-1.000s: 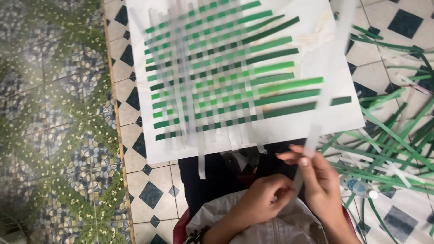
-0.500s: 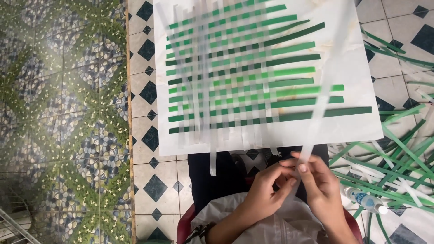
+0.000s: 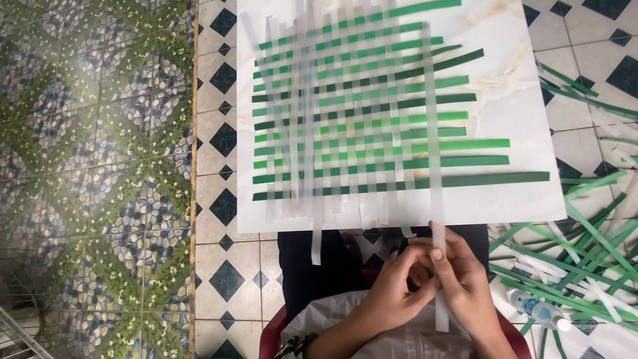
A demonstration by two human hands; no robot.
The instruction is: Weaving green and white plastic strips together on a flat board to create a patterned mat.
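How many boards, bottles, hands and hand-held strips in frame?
White marble-patterned board: 1
Clear plastic bottle: 1
Hands: 2 (left hand, right hand)
Translucent white strip pinched by the right hand: 1
Total: 5

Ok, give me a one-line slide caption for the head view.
Both hands, left hand and right hand, pinch a translucent white strip over a green-and-white woven mat on a white board.

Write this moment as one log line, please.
left hand: touching white strip | right hand: pinching strip | woven mat: on white board
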